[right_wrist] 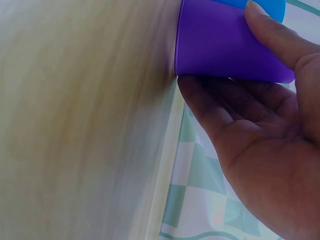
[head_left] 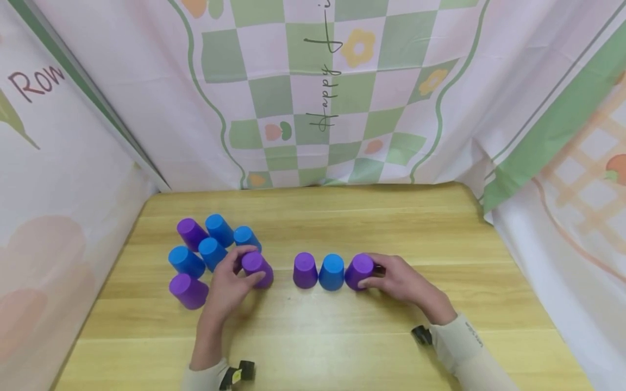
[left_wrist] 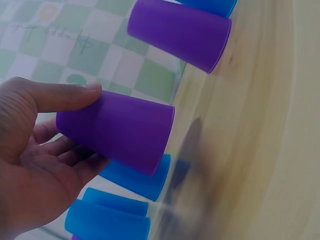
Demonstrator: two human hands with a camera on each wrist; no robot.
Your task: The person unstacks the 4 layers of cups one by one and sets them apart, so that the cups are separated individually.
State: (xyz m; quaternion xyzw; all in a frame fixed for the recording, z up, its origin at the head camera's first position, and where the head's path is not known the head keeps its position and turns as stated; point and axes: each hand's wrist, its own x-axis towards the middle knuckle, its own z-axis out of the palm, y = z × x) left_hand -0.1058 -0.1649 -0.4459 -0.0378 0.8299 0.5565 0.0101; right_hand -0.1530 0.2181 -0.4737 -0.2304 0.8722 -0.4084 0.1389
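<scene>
My left hand (head_left: pixel 229 281) grips an upside-down purple cup (head_left: pixel 257 269) between thumb and fingers. In the left wrist view that purple cup (left_wrist: pixel 117 131) shows a gap between its rim and the table, with a shadow beside it. To its right stands a short row of inverted cups: a purple cup (head_left: pixel 305 270), a blue cup (head_left: pixel 332 272) and another purple cup (head_left: pixel 360 271). Around this last one my right hand (head_left: pixel 398 278) has its thumb and fingers. Its rim sits on the table in the right wrist view, where the right hand (right_wrist: pixel 265 135) holds its side.
Left of my left hand stand several more inverted cups, among them a purple cup (head_left: pixel 189 291), a blue cup (head_left: pixel 187 262) and a purple cup (head_left: pixel 191 233) at the back. Patterned curtains (head_left: pixel 313 98) enclose the wooden table (head_left: pixel 332 342) at the back and sides.
</scene>
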